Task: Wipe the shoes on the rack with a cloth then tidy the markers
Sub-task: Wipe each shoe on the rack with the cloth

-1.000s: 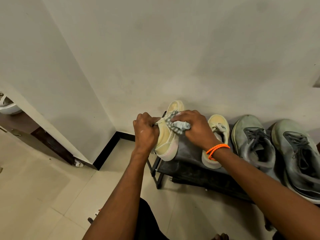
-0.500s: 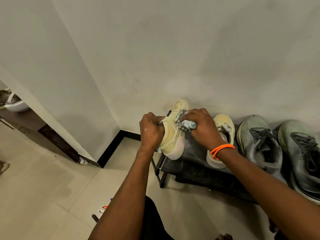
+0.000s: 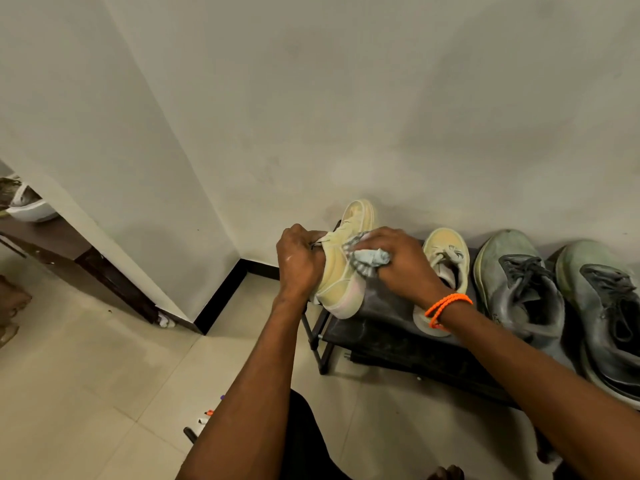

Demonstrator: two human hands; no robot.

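pale yellow sneaker point(image 3: 341, 271) tipped on its side at the left end of the black shoe rack point(image 3: 388, 327), heel toward the camera, toe toward the wall. left hand point(image 3: 299, 263) curled around the sneaker's left side, gripping it near the laces. right hand point(image 3: 403, 265) clenched on a bunched light blue-and-grey cloth point(image 3: 369, 259), pressing it against the sneaker's upper. orange beaded bracelet point(image 3: 446, 306) on the right wrist. matching yellow sneaker point(image 3: 446, 261) upright just beside, partly behind the right wrist. two dusty grey running shoes point(image 3: 519, 289) point(image 3: 602, 306) side by side further right on the rack. markers point(image 3: 204, 419) lying on the tiled floor point(image 3: 104, 375) near the left forearm, mostly hidden by it, only a few tips showing. black skirting point(image 3: 221, 299) along the wall corner; white bowl-like object point(image 3: 29, 207) on a dark ledge at far left.
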